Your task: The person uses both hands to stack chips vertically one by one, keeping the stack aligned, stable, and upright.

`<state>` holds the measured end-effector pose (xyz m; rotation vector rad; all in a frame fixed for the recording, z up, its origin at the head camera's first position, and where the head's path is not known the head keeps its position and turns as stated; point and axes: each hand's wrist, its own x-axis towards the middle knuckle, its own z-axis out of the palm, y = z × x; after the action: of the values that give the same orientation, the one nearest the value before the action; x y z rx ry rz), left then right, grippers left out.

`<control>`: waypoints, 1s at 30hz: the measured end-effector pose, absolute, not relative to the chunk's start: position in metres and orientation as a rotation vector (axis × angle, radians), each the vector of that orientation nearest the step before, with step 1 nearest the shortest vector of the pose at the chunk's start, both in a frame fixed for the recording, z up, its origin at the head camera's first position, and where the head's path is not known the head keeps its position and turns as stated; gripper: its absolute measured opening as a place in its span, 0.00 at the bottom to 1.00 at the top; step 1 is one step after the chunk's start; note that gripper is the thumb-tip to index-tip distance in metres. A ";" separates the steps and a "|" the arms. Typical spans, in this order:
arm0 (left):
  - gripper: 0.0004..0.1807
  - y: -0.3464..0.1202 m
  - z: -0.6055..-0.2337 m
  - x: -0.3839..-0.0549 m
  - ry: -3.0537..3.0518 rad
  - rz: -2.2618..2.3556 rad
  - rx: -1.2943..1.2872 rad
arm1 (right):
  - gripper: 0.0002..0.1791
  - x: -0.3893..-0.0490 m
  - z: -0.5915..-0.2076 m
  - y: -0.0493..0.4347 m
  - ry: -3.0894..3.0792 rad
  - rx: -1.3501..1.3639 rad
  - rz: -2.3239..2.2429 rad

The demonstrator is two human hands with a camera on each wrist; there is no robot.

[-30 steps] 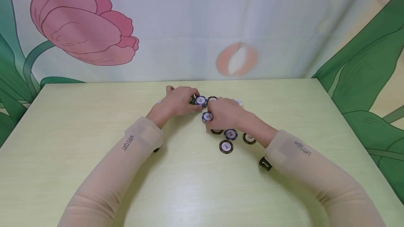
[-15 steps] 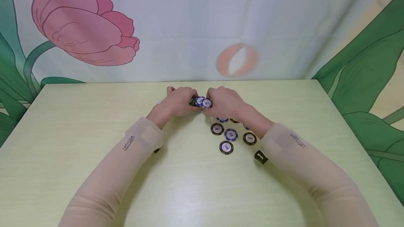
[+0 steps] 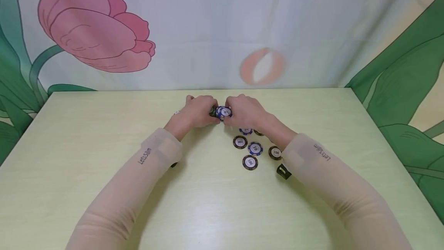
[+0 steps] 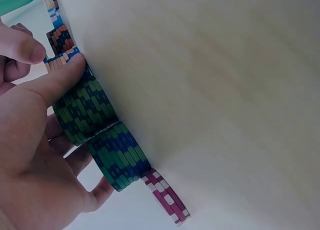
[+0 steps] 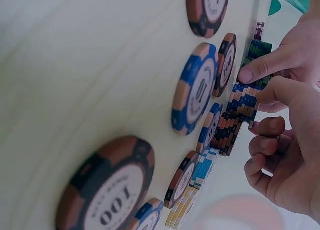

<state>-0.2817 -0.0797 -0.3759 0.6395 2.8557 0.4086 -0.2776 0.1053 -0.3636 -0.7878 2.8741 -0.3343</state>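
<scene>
Near the table's far edge my left hand curls around the stack of blue poker chips, thumb on its near side. Some of its fingers lie behind two green chip stacks in the left wrist view. My right hand pinches a blue "10" poker chip at the top of the blue stack, slightly off its centre. Fingers partly hide how the chip meets the stack. A stack of black chips adjoins the blue one.
Loose poker chips lie below the right forearm, among them a black "100" chip and a blue "10" chip. Light-blue and yellow stacks continue the row one way. A short magenta-white stack ends it the other way.
My right hand has carried the blue chip up and away from the loose chips onto the blue stack, then edged left. My left hand has stayed around the stack.
</scene>
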 end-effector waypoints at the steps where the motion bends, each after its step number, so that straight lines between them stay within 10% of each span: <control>1: 0.18 -0.080 -0.376 -0.282 2.857 0.402 0.640 | 0.19 -0.277 -0.363 0.106 2.869 -0.797 -0.340; 7: 0.20 -0.078 -0.375 -0.283 2.853 0.405 0.642 | 0.30 -0.278 -0.357 0.115 2.835 -0.783 -0.357; 30: 0.22 -0.078 -0.376 -0.285 2.875 0.400 0.630 | 0.22 -0.280 -0.361 0.109 2.837 -0.797 -0.390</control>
<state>-0.2850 -0.0783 -0.3762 0.6297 2.8746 0.3999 -0.2801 0.1094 -0.3614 -0.7967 2.8366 -0.3898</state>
